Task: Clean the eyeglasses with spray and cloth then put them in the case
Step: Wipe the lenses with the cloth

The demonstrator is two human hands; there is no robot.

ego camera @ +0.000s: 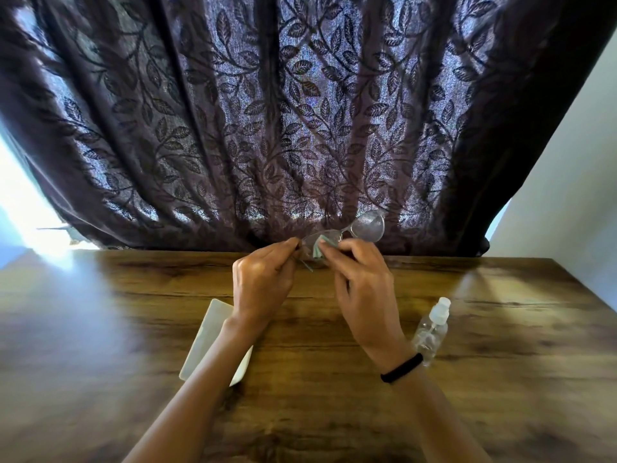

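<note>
Wiping step in hand. Eyeglasses [367, 227] held above far table [334, 412] edge. Left hand [263, 279]: fingers pinching frame end. Right hand [364, 285]: fingers pinching cloth [322, 245] against one lens. Next, likely: wipe other lens, then reach white case [207, 339] under left forearm.

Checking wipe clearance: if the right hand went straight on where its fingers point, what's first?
The right hand holds the cloth against the eyeglasses, so those come first; beyond them, probably the curtain, though depth is unclear.
</note>
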